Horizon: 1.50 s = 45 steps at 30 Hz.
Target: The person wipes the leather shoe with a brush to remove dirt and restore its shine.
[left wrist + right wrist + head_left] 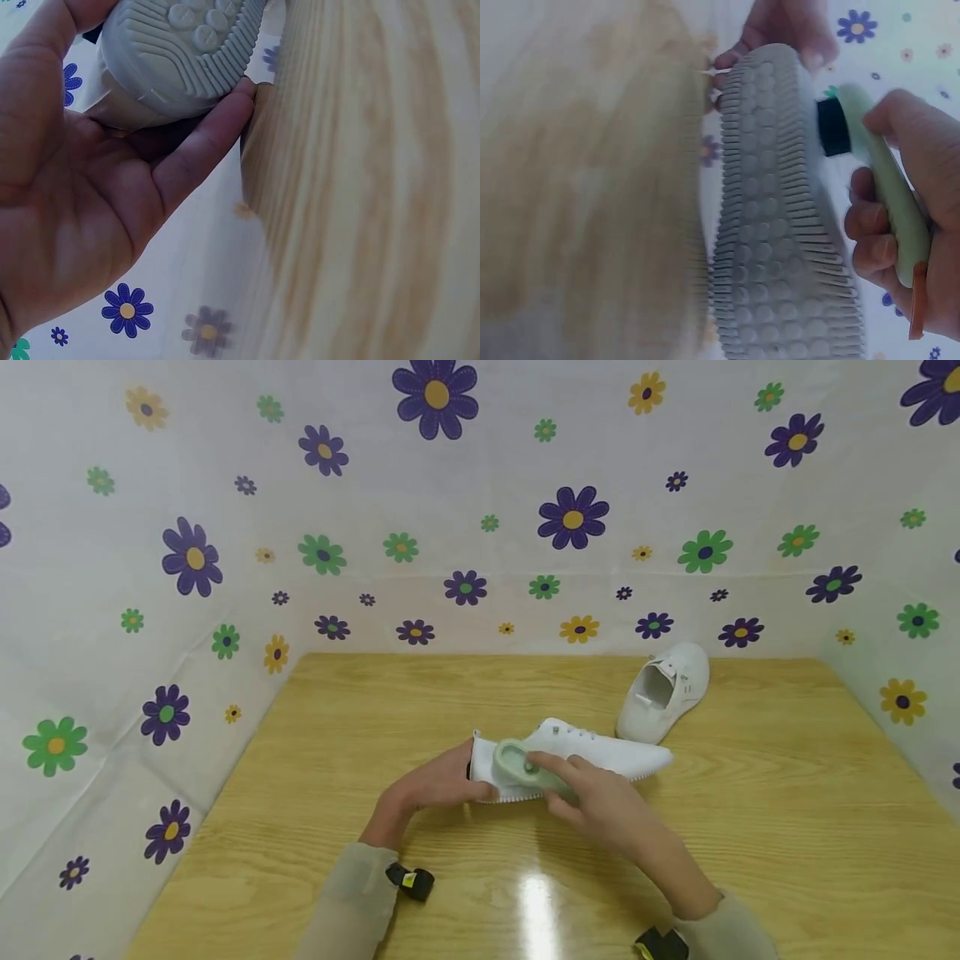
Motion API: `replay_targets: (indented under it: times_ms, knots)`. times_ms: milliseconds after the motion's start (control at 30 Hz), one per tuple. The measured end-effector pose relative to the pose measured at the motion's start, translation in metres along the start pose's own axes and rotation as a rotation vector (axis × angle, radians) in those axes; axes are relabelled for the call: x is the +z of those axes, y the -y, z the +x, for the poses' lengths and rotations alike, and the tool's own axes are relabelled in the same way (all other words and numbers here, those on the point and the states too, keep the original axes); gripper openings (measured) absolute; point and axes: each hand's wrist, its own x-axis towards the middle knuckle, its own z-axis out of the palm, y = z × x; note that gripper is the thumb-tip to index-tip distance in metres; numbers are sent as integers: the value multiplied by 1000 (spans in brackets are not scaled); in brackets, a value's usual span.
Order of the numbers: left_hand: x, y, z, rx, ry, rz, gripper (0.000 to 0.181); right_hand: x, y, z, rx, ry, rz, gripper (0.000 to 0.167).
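A white shoe point(600, 752) is tilted on its side above the table, its ridged sole point(769, 210) facing the right wrist camera. My left hand point(442, 779) grips its heel end, thumb on the near side; in the left wrist view the fingers of the hand point(97, 180) pass beneath the heel point(176, 67). My right hand point(603, 802) holds a light green brush point(513, 762) by its handle, index finger on its back. In the right wrist view the brush's dark bristles point(833, 127) touch or nearly touch the shoe's side near the heel, with the right hand point(922, 202) curled round the handle.
A second white shoe point(663, 692) stands at the back right of the wooden table point(360, 710), its opening showing. A white cloth with flowers point(465, 543) hangs behind and at both sides. Black bands point(410, 881) are at both wrists.
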Motion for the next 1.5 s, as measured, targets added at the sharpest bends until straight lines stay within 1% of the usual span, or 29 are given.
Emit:
replay_targets:
  times_ms: [100,233,300,400,500,600,633,700,800,867,967,1033,1100,1200,1300,1400,1500]
  knots:
    - [0,0,0,5,2,-5,60,-4,0,-2,-10,-3,6,51]
    - [-1,1,-1,-15,-8,-2,61,-6,-2,-3,41,-36,-22,51]
    - [-2,2,-2,-9,-7,-2,61,-2,0,-2,44,-29,-15,50]
    - [-2,4,-2,21,8,-13,58,1,4,0,7,-1,-4,50]
    - [-1,5,-2,40,13,-20,58,-4,4,-2,-22,-8,-35,51]
    - [-1,4,-3,19,-4,-18,60,-8,0,-3,-12,-46,-88,50]
    - [-1,3,-3,12,-11,-17,61,-8,0,-3,-7,-52,-89,50]
    - [-1,3,-4,6,-15,-16,61,-8,0,-2,-12,-41,-70,50]
    - [-1,2,-5,7,-18,-18,60,-9,0,0,-38,7,-17,51]
    - [-1,3,-4,11,-22,-13,60,-11,-1,0,-43,14,-4,52]
    - [-1,3,-2,13,-31,-10,61,-16,-4,-2,-12,-24,-41,52]
    - [-1,3,-2,13,-28,-9,61,-17,-5,-3,16,-35,-62,51]
    - [0,3,-2,12,-23,-9,61,-16,-5,-3,20,-15,-60,51]
    - [0,3,-3,21,-13,-17,59,-14,-2,-3,5,46,-14,51]
    - [0,3,-3,24,-11,-12,58,-19,1,-4,8,70,28,52]
    - [-1,3,-4,19,-11,0,58,-24,3,-7,48,45,-1,53]
    - [-1,4,-4,16,-6,7,59,-23,5,-8,75,60,-44,51]
